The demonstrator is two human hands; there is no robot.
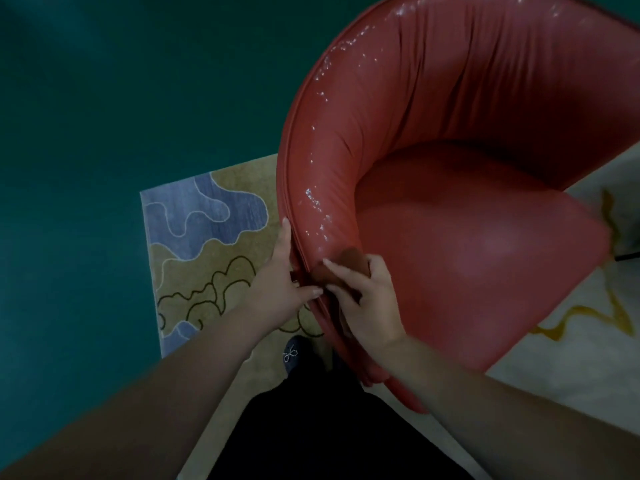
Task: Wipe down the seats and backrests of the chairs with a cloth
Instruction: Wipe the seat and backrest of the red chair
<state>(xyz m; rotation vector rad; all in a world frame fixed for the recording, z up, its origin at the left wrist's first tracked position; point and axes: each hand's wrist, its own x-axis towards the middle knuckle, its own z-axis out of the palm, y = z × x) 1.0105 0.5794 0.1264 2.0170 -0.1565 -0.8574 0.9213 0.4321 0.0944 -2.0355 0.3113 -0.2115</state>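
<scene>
A red leather tub chair point(450, 116) with a curved backrest and rounded seat point(485, 244) fills the right of the head view. Its backrest surface glistens with wet patches. My right hand point(367, 299) presses a reddish-brown cloth point(349, 263) against the near end of the backrest rim. My left hand point(280, 275) lies flat on the outer side of the same rim, fingers stretched along the piping, thumb touching the cloth's edge. Most of the cloth is hidden under my right hand.
A patterned rug point(207, 244) in blue and tan lies under the chair on a dark green floor point(104, 98). A pale rug area with yellow lines point(588, 313) shows at right. My dark trousers and a shoe point(294, 355) stand close to the chair.
</scene>
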